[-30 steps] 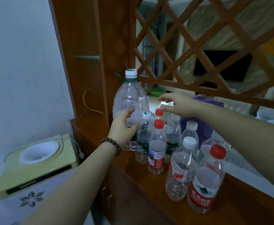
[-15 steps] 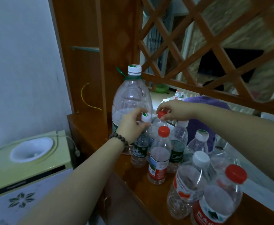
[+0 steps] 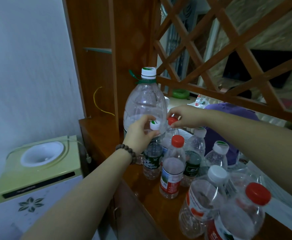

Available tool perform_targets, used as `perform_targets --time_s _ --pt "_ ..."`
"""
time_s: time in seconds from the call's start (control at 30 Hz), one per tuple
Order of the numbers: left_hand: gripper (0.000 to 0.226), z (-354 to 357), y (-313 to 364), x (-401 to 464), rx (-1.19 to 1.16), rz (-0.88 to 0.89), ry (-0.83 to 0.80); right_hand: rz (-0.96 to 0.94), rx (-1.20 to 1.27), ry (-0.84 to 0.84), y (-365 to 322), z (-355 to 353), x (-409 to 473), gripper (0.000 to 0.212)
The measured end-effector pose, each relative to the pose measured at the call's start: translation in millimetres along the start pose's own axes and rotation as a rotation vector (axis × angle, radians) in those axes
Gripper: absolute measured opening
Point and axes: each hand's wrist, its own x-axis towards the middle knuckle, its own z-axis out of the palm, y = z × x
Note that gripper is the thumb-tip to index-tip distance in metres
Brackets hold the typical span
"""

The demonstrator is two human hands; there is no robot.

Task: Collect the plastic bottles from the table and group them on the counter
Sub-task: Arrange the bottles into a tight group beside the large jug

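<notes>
Several clear plastic bottles stand grouped on the wooden counter. A large empty bottle with a white cap stands at the back. My left hand, with a bead bracelet on its wrist, grips the neck of a white-capped bottle with a dark green label. My right hand pinches the red cap of a bottle behind it. Another red-capped bottle with a red label stands in front. Two more bottles stand nearest me.
A pale green water dispenser top sits left of the counter, below it. A wooden post and lattice screen rise behind the bottles. Something purple lies beyond the counter. A yellow wire hangs by the post.
Both hands have come down onto bottle tops: the left closed on the white-capped bottle's neck, the right on the red cap. The camera has moved closer.
</notes>
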Motion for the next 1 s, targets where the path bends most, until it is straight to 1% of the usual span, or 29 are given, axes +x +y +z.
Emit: perform_targets --time_s 0.17,0.27,0.37,0.47,0.53,0.57,0.63,0.7,0.77,0.83,0.87,1.0 --pt "0.041 2.3 3.0 -1.2 -0.010 -0.020 0.001 -0.003 -0.011 0.022 2.6 2.0 -2.6 0.047" --pt "0.047 2.2 3.5 -4.3 -0.022 -0.022 0.005 0.012 0.046 0.006 5.2 0.3 -8.0 0.055" --pt "0.056 -0.8 6.2 -7.4 -0.011 -0.002 0.021 0.034 0.139 0.019 8.2 -8.7 -20.7 0.058" --pt "0.059 -9.8 14.5 -11.3 0.036 0.054 0.095 0.040 0.196 0.071 13.6 -19.3 -37.9 0.056" --pt "0.058 -15.8 26.1 -15.8 0.044 0.155 0.148 0.038 0.212 0.089 19.8 -23.3 -48.8 0.054" --pt "0.056 -17.4 33.3 -18.3 0.049 0.210 0.131 0.039 0.212 0.074 22.9 -24.1 -53.9 0.054" --pt "0.055 -16.4 49.0 -23.3 0.063 0.270 -0.011 0.053 0.190 0.010 30.9 -21.5 -60.9 0.055" --pt "0.058 -11.0 59.5 -26.1 0.109 0.258 -0.206 0.072 0.157 -0.040 37.3 -14.9 -64.4 0.055" --pt "0.059 -4.5 61.0 -26.5 0.165 0.242 -0.310 0.082 0.121 -0.041 42.1 -6.9 -64.3 0.047" --pt "0.053 -0.4 58.1 -26.6 0.188 0.219 -0.336 0.068 0.128 -0.028 43.2 -1.3 -64.1 0.031" --pt "0.049 0.6 56.7 -26.8 0.191 0.209 -0.337 0.058 0.135 -0.025 42.4 0.0 -64.6 0.027" --pt "0.041 -3.6 53.2 -28.3 0.170 0.189 -0.286 0.091 0.207 -0.009 42.9 2.3 -64.6 0.028"
